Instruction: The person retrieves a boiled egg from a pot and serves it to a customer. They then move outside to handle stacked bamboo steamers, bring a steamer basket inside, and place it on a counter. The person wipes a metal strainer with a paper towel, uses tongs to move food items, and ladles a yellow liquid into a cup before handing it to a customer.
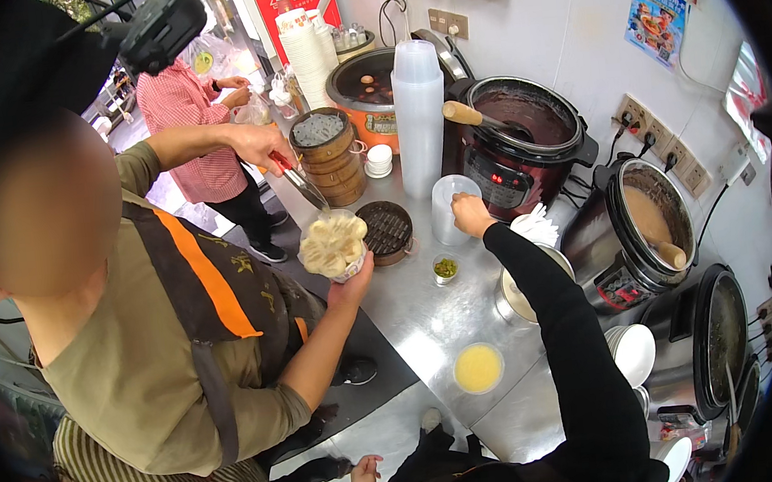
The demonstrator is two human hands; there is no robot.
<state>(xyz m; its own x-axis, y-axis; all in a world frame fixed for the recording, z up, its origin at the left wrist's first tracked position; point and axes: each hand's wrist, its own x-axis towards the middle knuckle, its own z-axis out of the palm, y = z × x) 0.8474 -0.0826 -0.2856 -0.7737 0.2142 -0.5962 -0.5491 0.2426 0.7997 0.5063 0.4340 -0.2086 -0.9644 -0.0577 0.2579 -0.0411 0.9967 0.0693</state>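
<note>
My right hand reaches across the steel counter, its fingers pinching the rim of a translucent plastic cup. Behind that cup rises a tall stack of similar cups. Low at the bottom of the view hangs my left hand, away from the counter with nothing in it. A round container of yellow liquid or porridge sits near the counter's front edge. Farther in stands a small cup of chopped green food. My right forearm partly hides a steel pot and some white spoons.
A co-worker at left holds red-handled tongs over a bowl of dumplings or buns. Bamboo steamers stand nearby. Along the wall are a dark-red cooker with a wooden-handled ladle, another cooker and white bowls.
</note>
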